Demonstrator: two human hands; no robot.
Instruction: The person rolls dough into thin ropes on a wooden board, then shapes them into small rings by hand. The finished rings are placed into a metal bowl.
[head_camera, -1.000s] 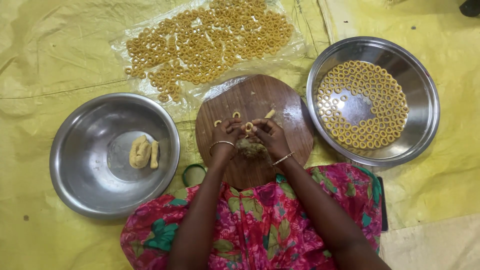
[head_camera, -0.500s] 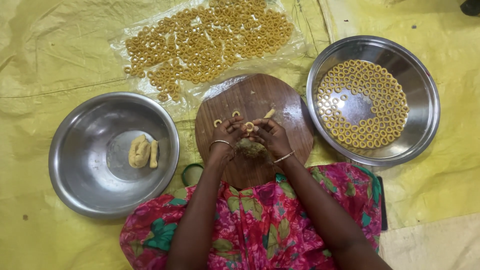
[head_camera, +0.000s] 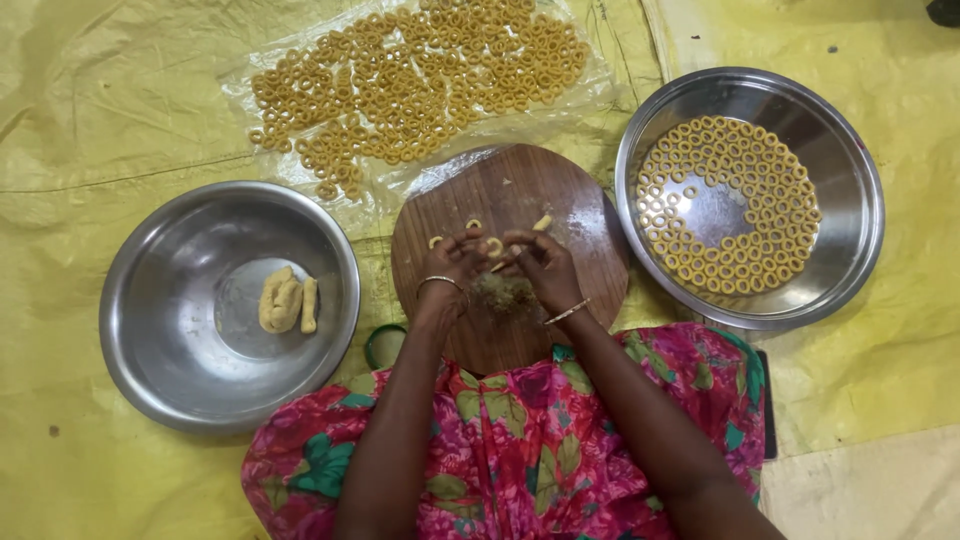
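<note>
My left hand (head_camera: 455, 262) and my right hand (head_camera: 542, 266) meet over the round wooden board (head_camera: 520, 190), fingertips pinched together on a small dough ring (head_camera: 494, 247). Two finished dough rings (head_camera: 472, 225) and a short dough piece (head_camera: 542, 222) lie on the board just beyond my fingers. A darker lump (head_camera: 503, 294) sits on the board under my wrists. Each wrist carries a thin bangle.
A steel bowl (head_camera: 160, 330) on the left holds a few dough rolls (head_camera: 283, 300). A steel tray (head_camera: 850, 200) on the right is lined with several rings. A clear plastic sheet (head_camera: 420, 70) beyond the board carries many rings. Yellow sheeting (head_camera: 100, 100) covers the floor.
My hands stay over the board with only small finger movements on the dough ring. Nothing else has moved.
</note>
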